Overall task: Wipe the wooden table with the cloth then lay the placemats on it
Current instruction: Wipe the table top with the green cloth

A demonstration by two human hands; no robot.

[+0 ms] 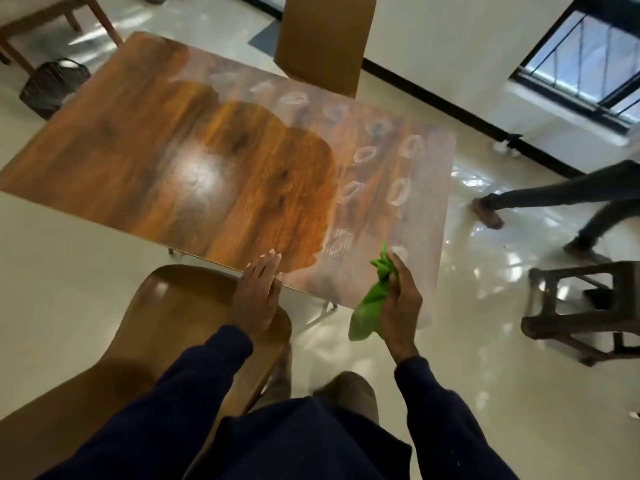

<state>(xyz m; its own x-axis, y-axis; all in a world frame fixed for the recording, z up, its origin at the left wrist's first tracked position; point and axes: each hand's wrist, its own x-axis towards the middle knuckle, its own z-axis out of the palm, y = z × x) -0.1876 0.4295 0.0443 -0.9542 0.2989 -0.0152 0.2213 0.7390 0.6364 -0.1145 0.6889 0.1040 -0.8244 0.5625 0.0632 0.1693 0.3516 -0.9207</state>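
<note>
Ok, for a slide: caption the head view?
Right hand grips green cloth at partly wiped wooden table; left hand rests on near edge.

Glossy wooden table [145,150] with a chalky, dusty right part, soft green cloth [372,303], shiny floor [485,358].

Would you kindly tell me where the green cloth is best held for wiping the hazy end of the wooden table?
Hold the green cloth at its bunched middle, from its right side, as the right hand does. It is crumpled lengthwise: one end pokes up past the fingers, the other dangles past the near edge of the wooden table, so probably gather that tail in too.
</note>
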